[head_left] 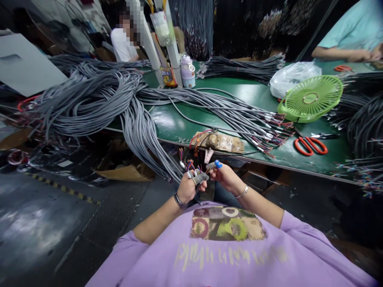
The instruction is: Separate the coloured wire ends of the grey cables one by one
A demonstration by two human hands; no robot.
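My left hand is closed around the end of a grey cable, with grey wrapping on a finger. Coloured wire ends and white sleeves stick up beside it. The bundle of grey cables drapes over the table edge down to this hand. My right hand is close beside it on the right, thumb and fingers pinched together near the wire ends; what they grip is too small to make out. A blue cover sits on a tip of this hand's digits. Just beyond, a taped board with thin wires lies at the table edge.
On the green table lie more grey cables, orange-handled scissors, a green fan, a plastic bag and a bottle. Co-workers sit at the far side. A cardboard box stands below the edge at left.
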